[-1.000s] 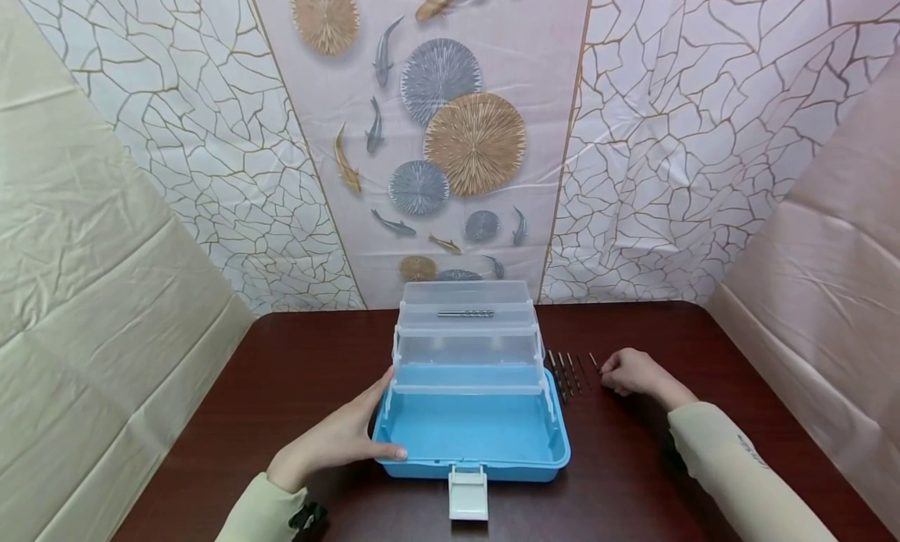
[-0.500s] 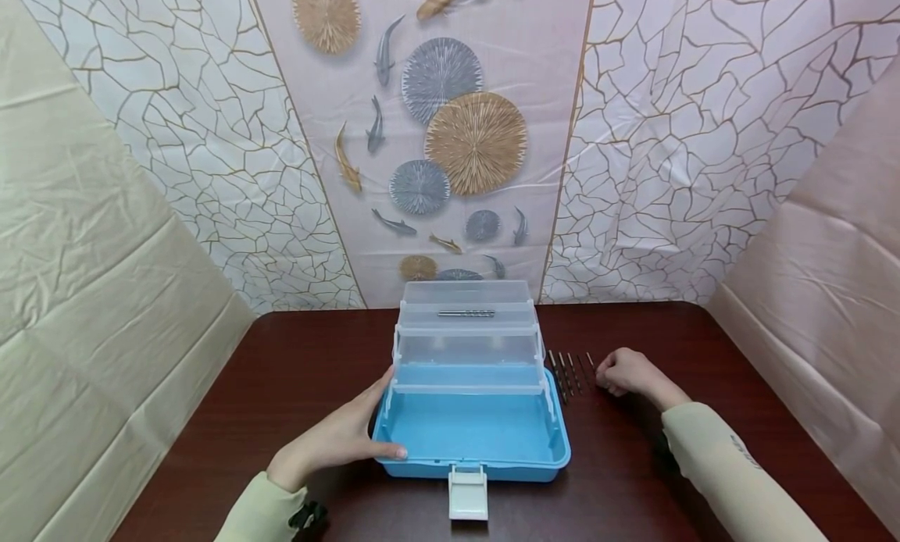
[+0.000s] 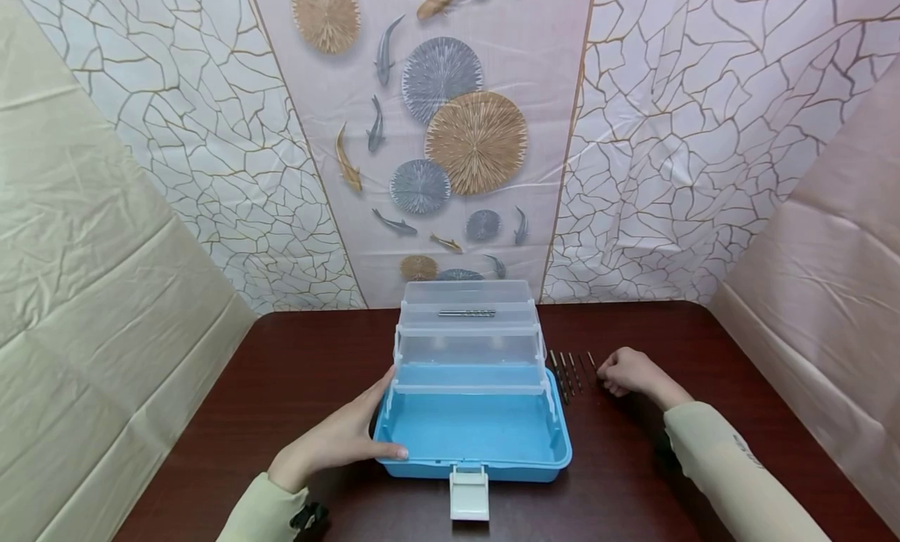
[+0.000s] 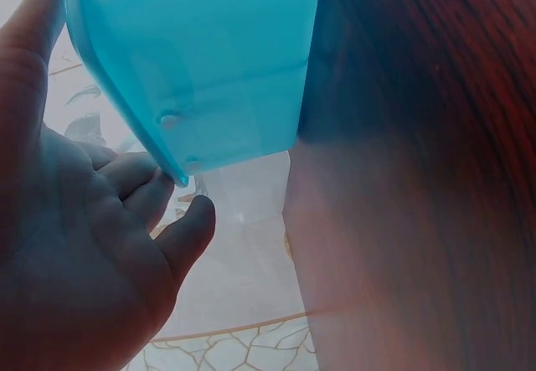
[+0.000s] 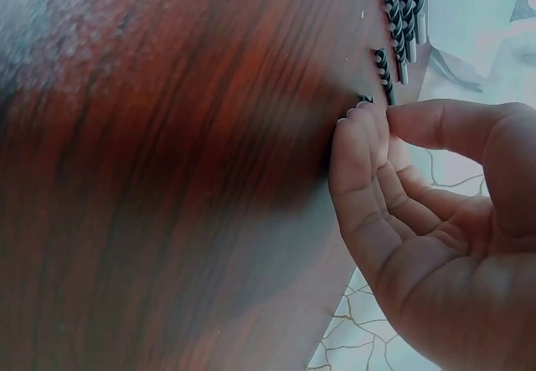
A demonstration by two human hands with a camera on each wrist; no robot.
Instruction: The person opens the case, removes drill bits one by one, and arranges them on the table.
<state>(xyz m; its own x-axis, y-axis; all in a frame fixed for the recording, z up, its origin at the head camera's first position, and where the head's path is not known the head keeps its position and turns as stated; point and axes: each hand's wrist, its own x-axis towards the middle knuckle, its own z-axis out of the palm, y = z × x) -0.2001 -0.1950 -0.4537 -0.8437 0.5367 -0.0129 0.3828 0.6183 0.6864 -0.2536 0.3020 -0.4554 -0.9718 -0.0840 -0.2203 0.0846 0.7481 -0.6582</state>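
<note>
My left hand [image 3: 337, 440] holds the left end of a blue toolbox [image 3: 506, 473], its thumb over the front left rim. In the left wrist view the fingers [image 4: 138, 174] bend round the rim. My right hand [image 3: 633, 374] is down on the table to the right of the box, thumb and fingertips together on a thin drill bit [image 3: 592, 360]. Most of that bit is hidden by the fingers; a dark end [image 5: 365, 99] shows in the right wrist view. Beside it lies a row of several drill bits [image 3: 562, 372], from thicker to thinner.
The toolbox stands with its clear tiered trays [image 3: 464, 347] raised at the back. Silver drill bits [image 3: 467, 313] lie in the top tray. A white latch [image 3: 469, 495] hangs at the front. Patterned cloth [image 3: 464, 237] rises behind the dark wooden table [image 3: 316, 354].
My right hand has moved slightly left, towards the row, and the thin drill bit at its fingertips has shifted with it. The left hand and toolbox have stayed in place.
</note>
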